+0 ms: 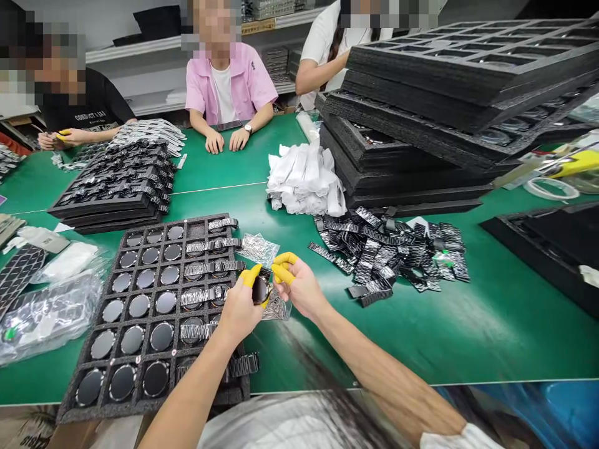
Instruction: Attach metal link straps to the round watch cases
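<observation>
My left hand (241, 315), with yellow finger cots, is closed round a watch (260, 291) whose dark round face is tilted up. Beside the watch's upper edge, my right hand (303, 288) has its yellow-covered fingertips pinched together; whatever is between them is too small to make out. Partly behind my hands lie a clear bag of small metal pins (258, 248) and more loose-looking pins (277, 309). Left of my hands, a black foam tray (195, 231) holds rows of round watch faces (161, 337), with black metal bands along its right column.
A heap of black link watch bands (374, 252) lies to the right, below tall stacked foam trays (421, 81). White wrapped packets (306, 178) stand beyond. Another tray stack (112, 196) and plastic bags (51, 312) are at left. Several people sit across the green table.
</observation>
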